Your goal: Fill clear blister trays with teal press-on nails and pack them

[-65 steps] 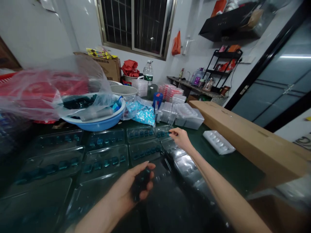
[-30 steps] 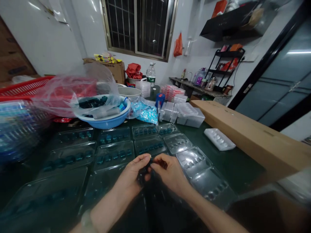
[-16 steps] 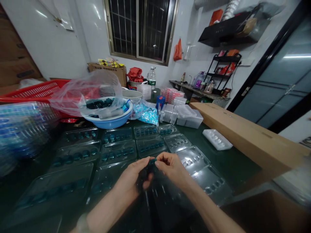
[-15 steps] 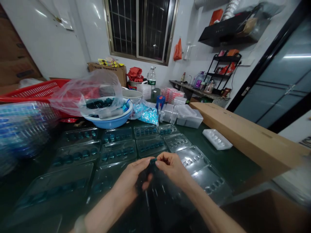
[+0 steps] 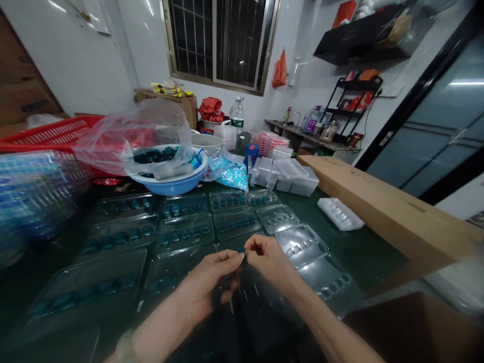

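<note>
My left hand (image 5: pixel 212 277) is closed, thumb and curled fingers pinching near the middle of the table. Right beside it, my right hand (image 5: pixel 268 257) also pinches, its fingertips almost touching the left thumb. Between the fingertips is a small dark teal piece (image 5: pixel 241 249), mostly hidden by the fingers. Below and around the hands lie clear plastic trays with rows of moulded hollows. Teal pieces sit in many, such as the tray (image 5: pixel 185 222) beyond my left hand. To the right, a tray (image 5: pixel 304 232) shows only clear hollows.
A blue basin (image 5: pixel 170 187) with dark teal pieces and a plastic bag stands at the back left. Stacked clear packs (image 5: pixel 38 196) fill the left side. A bag of shiny blue bits (image 5: pixel 232 176), clear boxes (image 5: pixel 298 186), a white moulded tray (image 5: pixel 340 214) and a long carton (image 5: pixel 378 201) stand rightward.
The left thumb has slid forward to the right fingertips, and the teal piece shows less between them. The camera view has shifted slightly. The trays stay in place.
</note>
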Motion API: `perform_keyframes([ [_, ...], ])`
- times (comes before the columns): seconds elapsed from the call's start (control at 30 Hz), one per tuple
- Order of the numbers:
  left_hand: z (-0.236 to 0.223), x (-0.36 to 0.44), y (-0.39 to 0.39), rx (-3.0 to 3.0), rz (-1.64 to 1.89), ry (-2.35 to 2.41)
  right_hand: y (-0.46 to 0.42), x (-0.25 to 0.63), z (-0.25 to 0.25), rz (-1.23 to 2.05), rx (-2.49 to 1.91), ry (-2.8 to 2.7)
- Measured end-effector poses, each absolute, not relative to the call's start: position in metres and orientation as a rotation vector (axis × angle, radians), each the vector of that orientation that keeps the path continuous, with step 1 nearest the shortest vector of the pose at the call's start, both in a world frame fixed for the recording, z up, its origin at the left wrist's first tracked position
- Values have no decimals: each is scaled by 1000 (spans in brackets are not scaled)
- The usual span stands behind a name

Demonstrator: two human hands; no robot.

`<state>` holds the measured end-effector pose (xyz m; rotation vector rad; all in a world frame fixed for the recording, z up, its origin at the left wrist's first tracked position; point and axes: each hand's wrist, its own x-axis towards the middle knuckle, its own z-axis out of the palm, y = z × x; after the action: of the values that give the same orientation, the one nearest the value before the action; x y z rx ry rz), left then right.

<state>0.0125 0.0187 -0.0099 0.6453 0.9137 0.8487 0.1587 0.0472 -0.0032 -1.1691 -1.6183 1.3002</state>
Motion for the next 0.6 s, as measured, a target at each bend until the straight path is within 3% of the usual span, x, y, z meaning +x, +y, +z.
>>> perform_keyframes([
  [0.6,-17,6,32,702,883,864,48,163,-29,2190,-732,-541],
])
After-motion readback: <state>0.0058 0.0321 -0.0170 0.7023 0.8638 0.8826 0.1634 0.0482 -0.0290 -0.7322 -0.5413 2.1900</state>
